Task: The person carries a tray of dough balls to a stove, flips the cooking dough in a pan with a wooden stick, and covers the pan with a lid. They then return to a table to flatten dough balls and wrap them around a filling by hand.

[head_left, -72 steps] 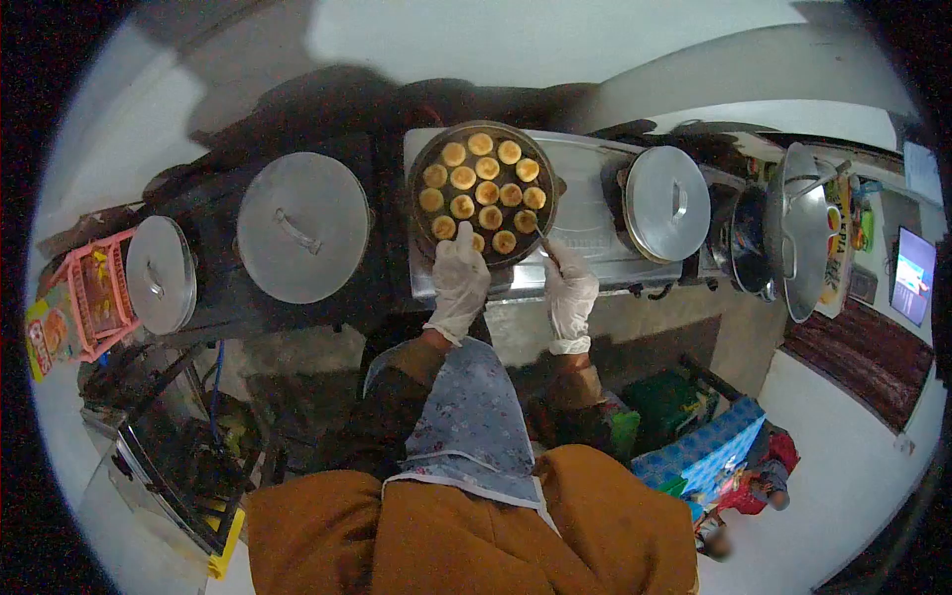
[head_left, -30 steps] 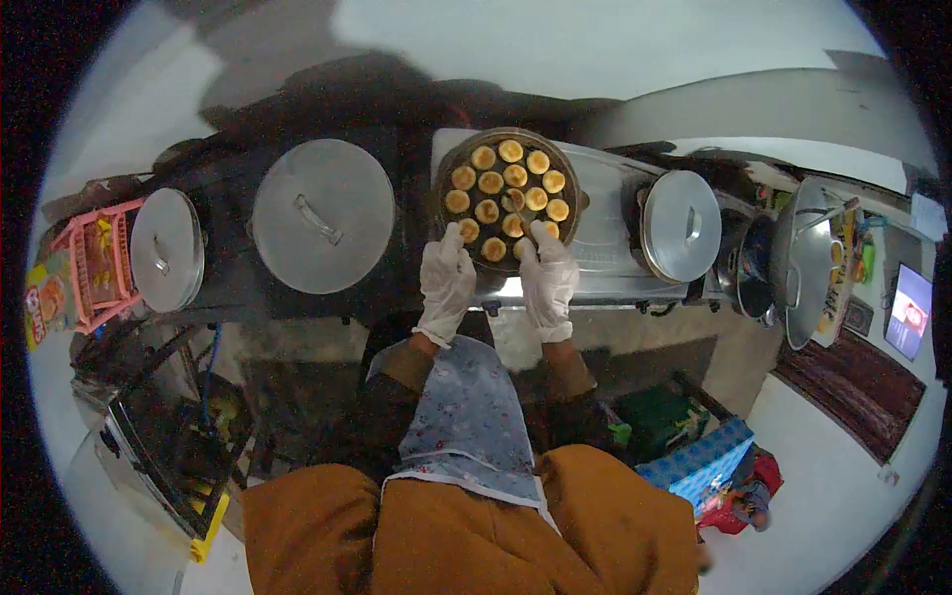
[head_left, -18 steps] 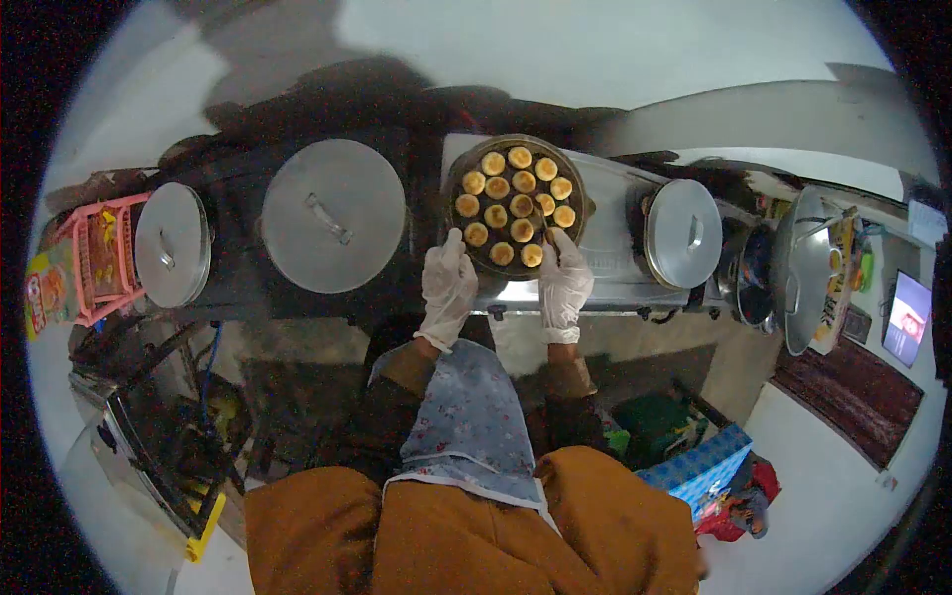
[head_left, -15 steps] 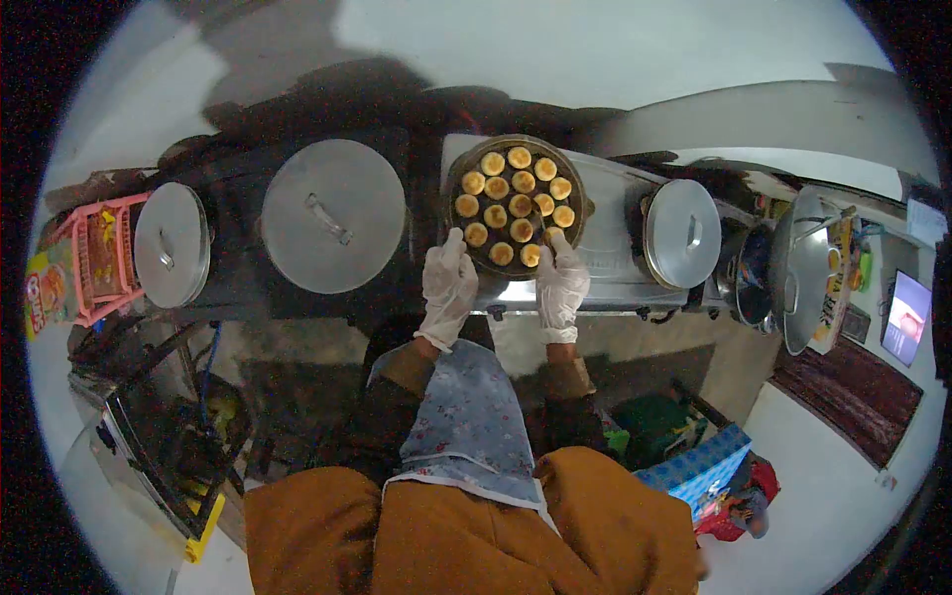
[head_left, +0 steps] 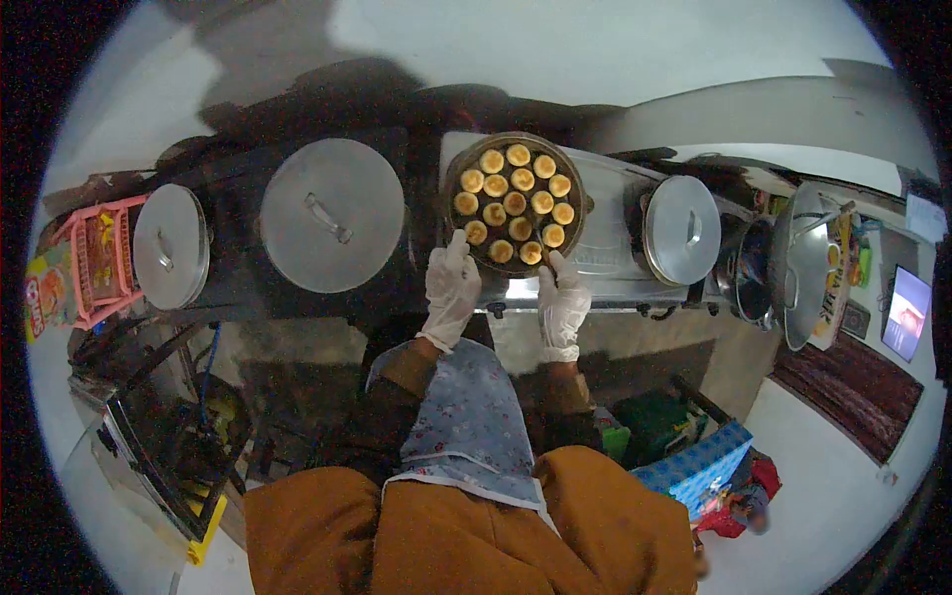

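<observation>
A round dark pan (head_left: 583, 188) holds several small golden-brown round cakes (head_left: 515, 203) in its hollows. My left hand (head_left: 452, 296), in a clear plastic glove, is closed at the pan's near left rim and appears to grip it. My right hand (head_left: 563, 309), gloved the same way, pinches a thin dark stick-like tool (head_left: 538, 236) at the near right rim. The tool reaches in among the cakes; its exact kind is too small to tell.
The pan sits on a metal stove (head_left: 615, 223). Lidded pots stand on both sides, under a large lid (head_left: 332, 215), a left lid (head_left: 171, 246) and a right lid (head_left: 682, 230). Farther right are a wok (head_left: 805, 268) and a lit phone (head_left: 905, 313); a pink basket (head_left: 107, 260) is far left.
My right hand has drawn back slightly toward me from the near right cakes. The cake in the middle has shifted a little to the left. My left hand stays at the rim.
</observation>
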### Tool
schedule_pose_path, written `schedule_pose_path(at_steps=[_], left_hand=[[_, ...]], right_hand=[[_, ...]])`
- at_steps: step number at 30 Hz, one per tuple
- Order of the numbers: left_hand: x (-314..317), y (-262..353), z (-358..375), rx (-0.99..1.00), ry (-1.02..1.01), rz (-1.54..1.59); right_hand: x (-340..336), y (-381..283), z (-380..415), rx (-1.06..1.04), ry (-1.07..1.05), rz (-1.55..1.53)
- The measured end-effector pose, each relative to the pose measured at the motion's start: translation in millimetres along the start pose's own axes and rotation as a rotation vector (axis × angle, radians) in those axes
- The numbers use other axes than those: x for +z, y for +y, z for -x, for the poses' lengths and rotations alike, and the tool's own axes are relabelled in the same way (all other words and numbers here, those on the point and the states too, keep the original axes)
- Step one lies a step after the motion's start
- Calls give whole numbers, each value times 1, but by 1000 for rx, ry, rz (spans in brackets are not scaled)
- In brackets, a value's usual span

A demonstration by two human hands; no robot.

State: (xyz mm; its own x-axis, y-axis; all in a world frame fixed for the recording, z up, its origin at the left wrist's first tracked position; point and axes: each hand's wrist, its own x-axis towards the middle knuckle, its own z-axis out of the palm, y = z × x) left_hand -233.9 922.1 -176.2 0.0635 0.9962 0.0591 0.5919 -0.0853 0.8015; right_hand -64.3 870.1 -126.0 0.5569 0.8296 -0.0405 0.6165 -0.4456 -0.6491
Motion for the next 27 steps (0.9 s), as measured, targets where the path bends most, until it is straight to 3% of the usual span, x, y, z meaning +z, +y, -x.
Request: schedule_pose_path(at_steps=[7,11,15,21,24,27], left_hand=[[-1,7,-1,22,-10,-17],[-5,15,-3,-57,-109,-28],[3,4,2,2,-23,-15],[6,-1,0,85,25,20],[3,5,-1,78,14,36],[6,4,-2,64,6,7]], right_hand=[[10,-6,-1,-74,26,-248],[17,-23,-4,70,-102,-179],[19,-27,-5,-16,-88,-257],[8,-39,-6,249,-185,-278],[22,-17,-2,69,-44,-253],[21,-13,-2,46,-103,-147]])
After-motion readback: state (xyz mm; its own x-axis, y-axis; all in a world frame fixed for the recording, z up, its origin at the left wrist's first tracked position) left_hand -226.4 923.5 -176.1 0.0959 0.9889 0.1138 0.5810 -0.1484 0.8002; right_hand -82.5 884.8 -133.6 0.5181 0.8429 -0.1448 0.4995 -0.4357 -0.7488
